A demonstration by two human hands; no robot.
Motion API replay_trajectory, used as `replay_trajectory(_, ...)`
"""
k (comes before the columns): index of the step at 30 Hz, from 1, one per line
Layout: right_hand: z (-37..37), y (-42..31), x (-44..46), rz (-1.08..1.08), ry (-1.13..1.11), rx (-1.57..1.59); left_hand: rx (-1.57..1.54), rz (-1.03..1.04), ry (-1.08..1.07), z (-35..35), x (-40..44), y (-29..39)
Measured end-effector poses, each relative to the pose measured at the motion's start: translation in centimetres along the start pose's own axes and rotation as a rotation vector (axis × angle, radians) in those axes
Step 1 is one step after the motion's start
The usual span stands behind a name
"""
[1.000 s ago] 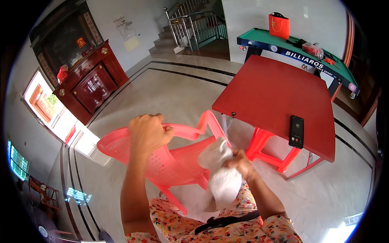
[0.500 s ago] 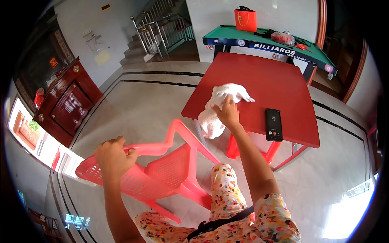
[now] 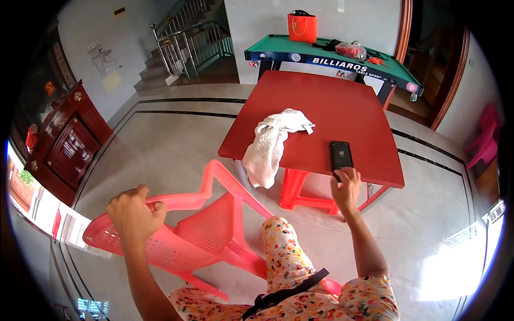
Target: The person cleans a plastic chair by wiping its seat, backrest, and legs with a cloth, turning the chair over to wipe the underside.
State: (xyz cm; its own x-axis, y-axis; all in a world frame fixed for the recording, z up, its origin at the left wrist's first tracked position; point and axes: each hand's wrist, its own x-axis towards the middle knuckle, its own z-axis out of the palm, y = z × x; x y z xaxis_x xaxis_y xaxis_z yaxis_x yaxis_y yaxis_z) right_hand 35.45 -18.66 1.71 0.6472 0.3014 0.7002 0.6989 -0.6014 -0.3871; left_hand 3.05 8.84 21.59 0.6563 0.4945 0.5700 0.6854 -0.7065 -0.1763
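Note:
My left hand (image 3: 135, 215) is closed around the top edge of a pink plastic armchair's (image 3: 206, 222) backrest. At the near edge of the red table (image 3: 326, 107), my right hand (image 3: 348, 190) reaches over the lower end of a black smartphone (image 3: 341, 154). Its fingers cover that end, with the thumb apart on the left; the phone lies flat. A crumpled white towel (image 3: 267, 147) rests on the table's left corner, partly hanging over the edge, and neither hand touches it.
A red plastic stool (image 3: 300, 190) stands under the table. Behind it is a billiard table (image 3: 326, 53) bearing a red bag (image 3: 302, 28) and a plastic bag (image 3: 350, 51). A dark red cabinet (image 3: 72, 144) and stairs (image 3: 155, 72) are on the left. My knee (image 3: 284, 235) is beside the chair.
My right hand has let go of the white towel and moved right to the phone's lower end. My left hand stays on the chair. The view has turned slightly to the right.

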Motion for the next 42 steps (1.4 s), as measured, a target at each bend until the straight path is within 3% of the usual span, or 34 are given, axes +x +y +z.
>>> replay_trajectory(5, -1.8, 2.6, -1.4, 0.065, -0.095, -0.300, 0.004, -0.006, 0.017, -0.1, -0.2, -0.3)
replay_trajectory(11, -2.1, 1.4, -1.0, 0.106, -0.328, -0.385, 0.017, 0.000, 0.020, -0.2, -0.4, -0.5)
replay_trajectory(19, -2.2, 2.9, -0.9, 0.100, -0.037, -0.308, 0.003, 0.010, 0.048, -0.3, -0.9, -1.1)
replay_trajectory(26, -2.0, 2.8, -2.0, 0.089, -0.063, -0.313, -0.017, -0.002, 0.073, -0.5, -1.3, -2.5)
replay_trajectory(29, -2.1, 3.6, -3.2, 0.191, -0.050, -0.280, -0.013, -0.051, 0.080, -0.5, -1.7, -3.2)
replay_trajectory(32, -2.3, 3.5, -3.5, 0.116, -0.033, -0.383, -0.024, 0.006, 0.206, 0.4, -1.9, -4.4)
replay_trajectory(39, -1.4, 4.0, -3.6, 0.060, -0.119, -0.475, -0.026, -0.054, 0.153, 0.4, -2.1, -4.9)
replay_trajectory(42, -1.7, 3.2, -3.3, 0.068, -0.034, -0.446, -0.015, -0.011, 0.186, 0.6, -2.2, -5.0)
